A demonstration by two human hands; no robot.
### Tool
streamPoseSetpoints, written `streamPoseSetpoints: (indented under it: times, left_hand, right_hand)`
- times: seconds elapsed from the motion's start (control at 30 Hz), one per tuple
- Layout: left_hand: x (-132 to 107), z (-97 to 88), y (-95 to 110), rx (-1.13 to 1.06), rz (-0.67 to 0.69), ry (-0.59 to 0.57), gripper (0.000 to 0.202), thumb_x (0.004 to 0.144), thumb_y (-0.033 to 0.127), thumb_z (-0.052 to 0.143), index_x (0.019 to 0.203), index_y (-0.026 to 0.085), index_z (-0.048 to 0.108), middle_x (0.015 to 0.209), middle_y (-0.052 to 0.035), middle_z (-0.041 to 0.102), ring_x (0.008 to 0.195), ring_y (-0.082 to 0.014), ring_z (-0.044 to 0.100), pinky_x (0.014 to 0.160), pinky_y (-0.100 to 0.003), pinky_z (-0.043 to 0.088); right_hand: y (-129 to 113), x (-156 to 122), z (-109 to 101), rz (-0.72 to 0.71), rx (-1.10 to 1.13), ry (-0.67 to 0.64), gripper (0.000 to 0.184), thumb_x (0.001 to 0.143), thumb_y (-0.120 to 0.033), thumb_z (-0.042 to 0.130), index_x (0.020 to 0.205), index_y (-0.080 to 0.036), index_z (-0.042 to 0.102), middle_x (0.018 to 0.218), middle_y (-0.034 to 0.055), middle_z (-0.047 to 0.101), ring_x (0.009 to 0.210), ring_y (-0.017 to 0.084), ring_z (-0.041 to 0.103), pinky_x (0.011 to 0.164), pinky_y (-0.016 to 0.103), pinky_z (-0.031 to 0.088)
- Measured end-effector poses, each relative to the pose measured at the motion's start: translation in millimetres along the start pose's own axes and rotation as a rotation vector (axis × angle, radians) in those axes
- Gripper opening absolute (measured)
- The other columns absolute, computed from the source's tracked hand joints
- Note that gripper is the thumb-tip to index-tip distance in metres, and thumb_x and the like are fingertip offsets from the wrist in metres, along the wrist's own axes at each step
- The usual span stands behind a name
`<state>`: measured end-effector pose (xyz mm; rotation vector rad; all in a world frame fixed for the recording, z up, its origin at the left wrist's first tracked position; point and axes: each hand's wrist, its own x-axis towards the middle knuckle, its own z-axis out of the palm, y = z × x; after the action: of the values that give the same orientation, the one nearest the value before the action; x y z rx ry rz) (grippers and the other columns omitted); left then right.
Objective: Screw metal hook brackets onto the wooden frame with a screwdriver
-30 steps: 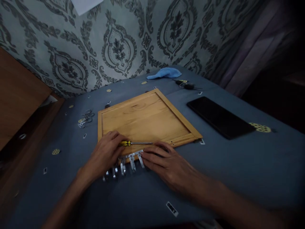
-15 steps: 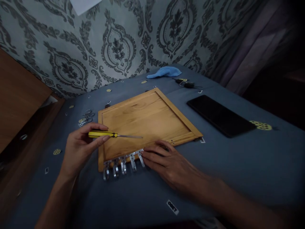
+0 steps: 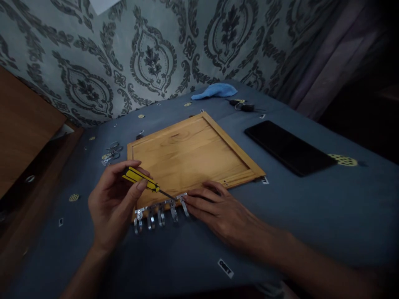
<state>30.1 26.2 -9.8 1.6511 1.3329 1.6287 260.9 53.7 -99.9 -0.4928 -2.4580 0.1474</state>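
Note:
My left hand (image 3: 115, 203) pinches a yellow-handled screwdriver (image 3: 141, 179) between thumb and fingers. Its thin shaft slants down to the right, the tip beside the two rightmost metal hooks. A wooden panel (image 3: 187, 153) with a raised frame lies on the bed. Along its near edge sits a row of several shiny metal hooks (image 3: 161, 212), their curved ends hanging past the edge. My right hand (image 3: 215, 209) is closed at the rightmost metal hook (image 3: 183, 199), fingertips against it on the panel's edge; its thumb is hidden.
Loose metal hooks (image 3: 112, 153) lie left of the panel. To its right is a black phone (image 3: 288, 147). Farther back are a blue cloth (image 3: 216, 90) and dark keys (image 3: 241, 106), near the patterned wall (image 3: 152, 62). A wooden cabinet (image 3: 25, 128) stands at left.
My left hand has moved slightly right and tilted the screwdriver, bringing its tip down from above the panel to the hooks. My right hand has stayed in place.

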Motion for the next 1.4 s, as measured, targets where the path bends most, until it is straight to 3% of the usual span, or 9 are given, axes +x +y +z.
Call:
streamPoseSetpoints:
  times: [0.3,0.5,0.63,1.03,1.2,1.4]
  left_hand:
    - [-6,8.2,3,-0.004,0.044,-0.002,0.027,0.087,0.018,0.078,0.112,0.023,0.071,0.091,0.0009,0.075,0.086,-0.0134,0.073,0.081,-0.024,0.062]
    - [-8,8.4,4,-0.014,0.041,0.0,0.027,0.088,0.02,0.078,0.113,0.025,0.071,0.092,0.0013,0.074,0.087,-0.014,0.073,0.082,-0.026,0.063]
    - [-8,8.6,6,0.008,0.027,0.002,0.025,0.088,0.021,0.077,0.112,0.026,0.071,0.092,0.0015,0.073,0.087,-0.0149,0.072,0.082,-0.028,0.063]
    - [-7,9.8,5,0.111,0.093,-0.038,0.025,0.088,0.02,0.076,0.112,0.025,0.068,0.09,0.0014,0.073,0.083,-0.0151,0.072,0.076,-0.028,0.061]
    - [-5,9.5,8,0.148,0.126,-0.091,0.026,0.089,0.018,0.073,0.114,0.024,0.067,0.094,-0.0004,0.071,0.087,-0.0159,0.072,0.078,-0.028,0.061]
    - [-1,8.2,17,0.247,0.131,-0.233,0.028,0.096,0.017,0.064,0.121,0.027,0.064,0.101,-0.0013,0.07,0.094,-0.0159,0.069,0.081,-0.028,0.056]
  right_hand:
    - [0,-1,0,-0.002,-0.013,-0.006,0.034,0.105,-0.012,0.042,0.126,-0.015,0.068,0.124,0.0091,0.075,0.119,0.023,0.062,0.108,0.049,0.043]
    - [-1,0,0,-0.009,-0.02,0.019,0.026,0.102,-0.012,0.053,0.123,-0.013,0.069,0.121,0.0077,0.076,0.118,0.023,0.063,0.108,0.047,0.041]
    - [-1,1,0,-0.002,-0.009,0.028,0.03,0.106,-0.014,0.044,0.123,-0.014,0.069,0.121,0.0067,0.076,0.116,0.022,0.063,0.107,0.047,0.042]
    - [0,1,-1,-0.008,-0.025,0.042,0.033,0.107,-0.014,0.039,0.121,-0.014,0.069,0.121,0.0068,0.076,0.115,0.022,0.064,0.106,0.045,0.042]
    - [-1,1,-1,-0.003,-0.007,0.055,0.031,0.107,-0.014,0.042,0.122,-0.014,0.069,0.119,0.0063,0.077,0.115,0.022,0.064,0.107,0.046,0.043]
    - [-1,2,-2,-0.006,0.007,0.045,0.033,0.107,-0.014,0.039,0.124,-0.015,0.068,0.122,0.0066,0.076,0.115,0.022,0.064,0.107,0.046,0.042]
